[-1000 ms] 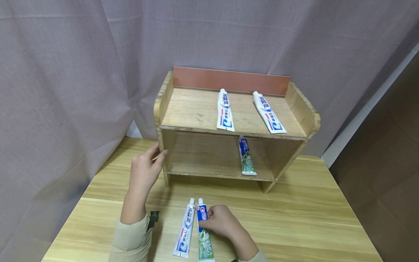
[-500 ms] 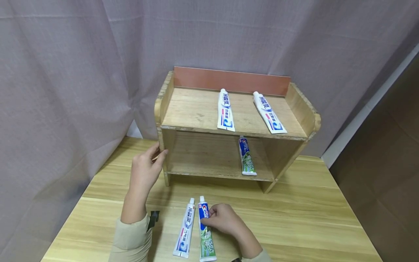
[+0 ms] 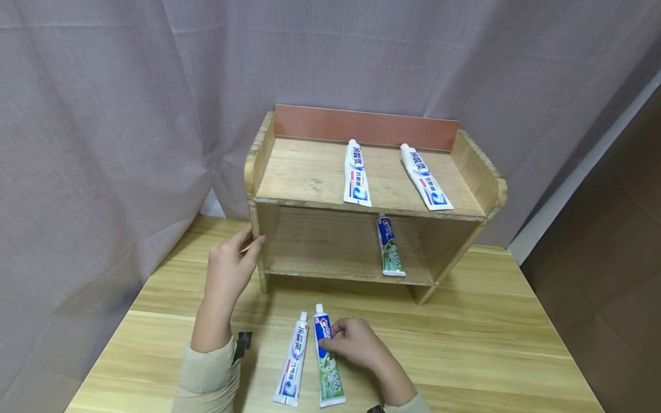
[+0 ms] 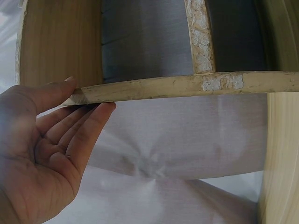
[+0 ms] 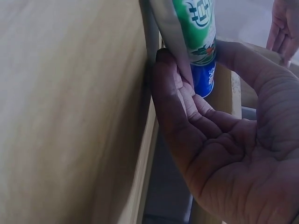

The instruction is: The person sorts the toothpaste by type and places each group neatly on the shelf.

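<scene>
My left hand (image 3: 229,268) pinches the left side panel of a small wooden shelf (image 3: 304,172). In the left wrist view the thumb lies on one face of that panel (image 4: 154,88) and the fingers on the other. Low in front of the shelf, my right hand (image 3: 357,345) pinches a blue-and-green toothpaste tube (image 3: 329,376) between thumb and fingers, cap pointing toward the shelf. The right wrist view shows the same tube (image 5: 198,32) between thumb and fingertips. Just left of it, a white toothpaste tube (image 3: 292,361) lies on the wooden table (image 3: 480,355).
Two white toothpaste tubes, a middle one (image 3: 357,172) and a slanted one (image 3: 426,178), lie on the upper board. Another blue-and-green tube (image 3: 391,246) lies on the lower board toward the right. Grey curtain (image 3: 129,115) hangs behind, and a brown panel (image 3: 604,258) stands at right.
The right hand has shifted the blue-and-green toothpaste tube slightly toward the shelf and to the right, widening its gap from the white tube. The left hand keeps its grip on the shelf.
</scene>
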`<state>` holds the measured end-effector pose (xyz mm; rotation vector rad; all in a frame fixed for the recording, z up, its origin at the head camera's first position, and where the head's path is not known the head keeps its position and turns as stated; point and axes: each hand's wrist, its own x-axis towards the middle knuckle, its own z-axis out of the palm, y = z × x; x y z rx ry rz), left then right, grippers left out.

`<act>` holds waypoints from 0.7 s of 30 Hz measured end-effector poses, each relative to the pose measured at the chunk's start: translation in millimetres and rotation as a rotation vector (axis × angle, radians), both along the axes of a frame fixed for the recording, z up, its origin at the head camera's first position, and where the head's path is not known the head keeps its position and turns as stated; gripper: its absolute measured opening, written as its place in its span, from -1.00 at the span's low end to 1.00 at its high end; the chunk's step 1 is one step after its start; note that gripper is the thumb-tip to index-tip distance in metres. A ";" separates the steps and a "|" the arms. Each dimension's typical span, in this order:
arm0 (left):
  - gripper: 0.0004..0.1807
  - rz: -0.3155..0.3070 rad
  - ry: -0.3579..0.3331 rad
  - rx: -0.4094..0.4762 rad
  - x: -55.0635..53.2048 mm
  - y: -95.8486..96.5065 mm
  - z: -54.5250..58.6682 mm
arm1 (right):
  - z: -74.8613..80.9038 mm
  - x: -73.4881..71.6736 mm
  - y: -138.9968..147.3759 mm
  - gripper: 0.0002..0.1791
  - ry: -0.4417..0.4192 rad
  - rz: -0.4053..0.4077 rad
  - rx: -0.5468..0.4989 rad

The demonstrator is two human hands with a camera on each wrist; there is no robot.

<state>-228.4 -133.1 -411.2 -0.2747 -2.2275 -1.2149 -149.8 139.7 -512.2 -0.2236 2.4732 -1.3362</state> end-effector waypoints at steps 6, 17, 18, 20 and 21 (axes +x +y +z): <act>-0.75 -0.002 -0.009 0.005 0.1 0.1 0.1 | 1.6 -1.7 3.8 -0.68 0.008 -0.010 -0.003; -0.75 -0.006 0.002 0.000 0.0 0.7 0.4 | 6.8 -1.8 8.2 -0.66 0.026 -0.029 -0.030; -0.75 -0.007 0.004 0.001 0.0 0.7 0.4 | 7.8 -2.0 8.5 -0.67 0.028 -0.029 -0.032; -0.75 -0.008 0.005 0.002 -0.1 0.5 0.3 | 10.1 -2.7 9.1 -0.67 0.033 -0.032 -0.030; -0.75 -0.008 0.004 0.002 -0.1 0.4 -0.1 | 11.4 -2.8 9.5 -0.67 0.034 -0.033 -0.032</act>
